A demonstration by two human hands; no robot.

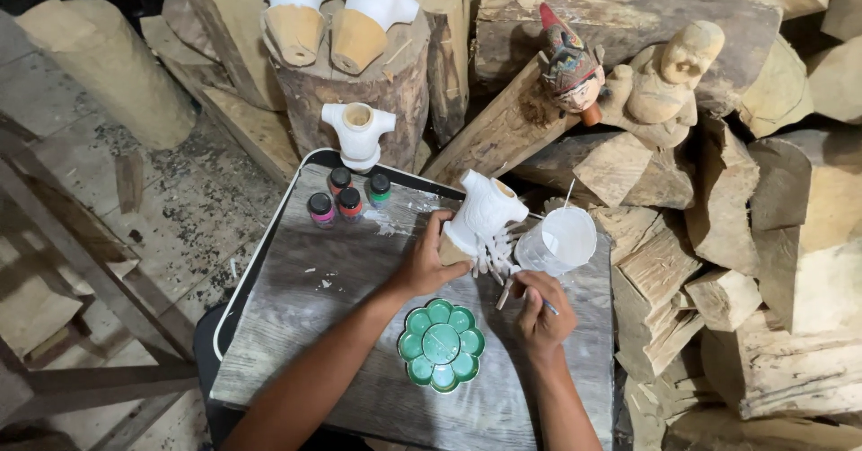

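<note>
Both forearms bare, left hand (pixel 422 267) and right hand (pixel 539 312) ungloved.

Hidden and cut-off parts around the white figure

The left hand (pixel 424 262) covers the lower left of the white torso figure (pixel 485 210), and the right hand (pixel 539 312) hides most of the thin brush (pixel 505 291), whose tip is too small to read. The worktop (pixel 305 325) runs off the near edge, the wood blocks (pixel 772 343) off the right.

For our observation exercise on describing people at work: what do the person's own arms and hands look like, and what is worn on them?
Both forearms are bare, with no sleeves in view. The left hand and right hand wear no gloves; no rings, watch or bracelets can be seen. The fingers are uncovered.
</note>
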